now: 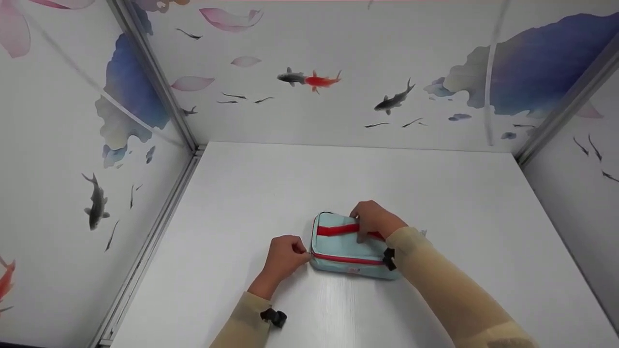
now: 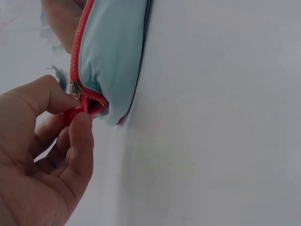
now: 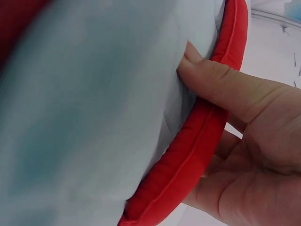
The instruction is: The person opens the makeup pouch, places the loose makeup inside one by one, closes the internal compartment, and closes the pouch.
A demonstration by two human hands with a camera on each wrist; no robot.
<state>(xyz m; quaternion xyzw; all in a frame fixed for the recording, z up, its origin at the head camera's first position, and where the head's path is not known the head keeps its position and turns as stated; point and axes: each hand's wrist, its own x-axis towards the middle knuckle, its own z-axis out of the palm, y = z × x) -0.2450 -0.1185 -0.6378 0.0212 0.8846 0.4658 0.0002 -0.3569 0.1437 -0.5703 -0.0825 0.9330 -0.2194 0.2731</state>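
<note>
A light blue zippered bag (image 1: 346, 246) with a red strap (image 1: 338, 230) and red zip lies on the white table. At its left corner, my left hand (image 1: 286, 256) pinches the red zip pull (image 2: 70, 114) between thumb and index finger. The metal zip slider (image 2: 75, 88) sits just above the fingertips, and a small gap in the red zip shows beside it. My right hand (image 1: 377, 220) grips the bag's far side. In the right wrist view its thumb (image 3: 207, 77) presses the blue fabric beside the strap; the other fingers are partly hidden behind the strap.
The white table (image 1: 271, 183) is enclosed by a back wall (image 1: 338, 116) and side walls printed with fish and petals. Metal frame posts (image 1: 159, 82) stand at the corners. A black wrist device (image 1: 274, 317) is worn on the left sleeve.
</note>
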